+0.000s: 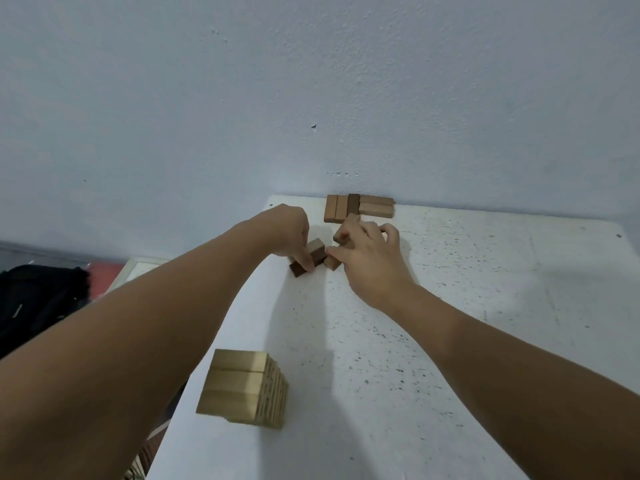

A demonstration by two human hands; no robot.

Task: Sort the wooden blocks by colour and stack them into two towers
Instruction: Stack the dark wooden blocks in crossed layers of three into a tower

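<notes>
Both arms reach to the far end of the white surface (450, 306), close to the wall. The left hand (291, 233) pinches a dark brown block (317, 250), fingers curled down around it; a second dark block (298, 269) lies flat just beneath, touching the fingertips. The right hand (369, 251) has its fingers curled over a loose cluster of blocks: one lighter block (333, 263) pokes out under the thumb side and another block (344, 230) shows past the fingers. It appears to grip at least one, though which is hidden by the hand. A flat row of mixed blocks (358, 207), light ones with one dark among them, rests against the wall just beyond both hands. The finished-looking pale tower (244, 389) stands near the left edge of the surface, well apart from the hands, directly beside the left forearm. Judgement: sorting is partway; the dark tower is barely begun. Risks: the left forearm passes close to the pale tower, so a careless pull-back could knock it, possibly off the edge. The hands work nearly touching, so a nudge could scatter the cluster. Dim lighting makes shades similar, so a block could be missorted.
</notes>
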